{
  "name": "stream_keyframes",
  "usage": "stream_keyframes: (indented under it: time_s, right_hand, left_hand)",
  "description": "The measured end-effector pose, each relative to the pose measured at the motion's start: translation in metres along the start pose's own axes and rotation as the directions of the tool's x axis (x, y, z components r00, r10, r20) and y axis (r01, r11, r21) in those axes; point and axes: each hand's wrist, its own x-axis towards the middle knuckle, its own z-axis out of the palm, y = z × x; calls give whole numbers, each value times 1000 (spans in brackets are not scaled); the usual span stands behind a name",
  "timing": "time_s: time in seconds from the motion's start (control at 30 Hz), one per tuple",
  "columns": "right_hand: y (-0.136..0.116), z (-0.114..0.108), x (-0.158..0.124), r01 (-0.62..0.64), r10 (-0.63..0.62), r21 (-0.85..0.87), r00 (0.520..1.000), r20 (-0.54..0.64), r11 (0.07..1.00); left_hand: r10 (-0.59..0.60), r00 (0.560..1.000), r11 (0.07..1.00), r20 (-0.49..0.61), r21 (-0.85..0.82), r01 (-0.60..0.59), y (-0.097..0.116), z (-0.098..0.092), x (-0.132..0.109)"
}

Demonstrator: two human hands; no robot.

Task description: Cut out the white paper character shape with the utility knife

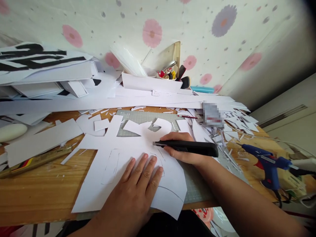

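A white sheet of card or foam board (98, 181) with pencil lines and cut-out shapes along its far edge lies over a green cutting mat (197, 187). My left hand (138, 181) rests flat on the sheet, fingers stretched out and slightly apart. In my right hand (180, 148) is a black utility knife (195, 148), held pen-like between thumb and fingers. Its blade end points left and meets the sheet just beyond my left fingertips. I cannot tell how deep the blade sits.
A blue glue gun (266, 164) lies on the right of the wooden table (49, 197). White scraps (232, 121) litter the right side. Behind stand a white tool box (150, 81) and long white strips (148, 100). A ruler-like bar (37, 163) lies left.
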Motion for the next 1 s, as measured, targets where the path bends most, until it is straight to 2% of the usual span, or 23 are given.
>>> stream_keyframes:
  time_s: [0.13, 0.23, 0.53, 0.77, 1.0]
  right_hand:
    - [-5, 0, 1, 81, -80, -106, 997, 15, 991]
    - [-8, -1, 0, 97, -93, -153, 995, 37, 983]
    - [-10, -4, -6, 27, -22, -131, 999, 42, 991]
    - [-17, -4, -19, -17, 18, -155, 1000, 10, 988]
    - [-24, 0, -31, -39, 35, -172, 999, -28, 984]
  left_hand:
    - [-30, 999, 999, -34, -17, 29, 2, 1, 2]
    - [-28, 999, 1000, -41, -12, 27, 1, -2, 5]
    - [-17, 999, 1000, -40, 5, 17, 1, -1, 3]
    - [42, 998, 998, -55, 53, -40, -1, -10, 7]
    - [-6, 998, 1000, -60, -4, 6, 0, -11, 9]
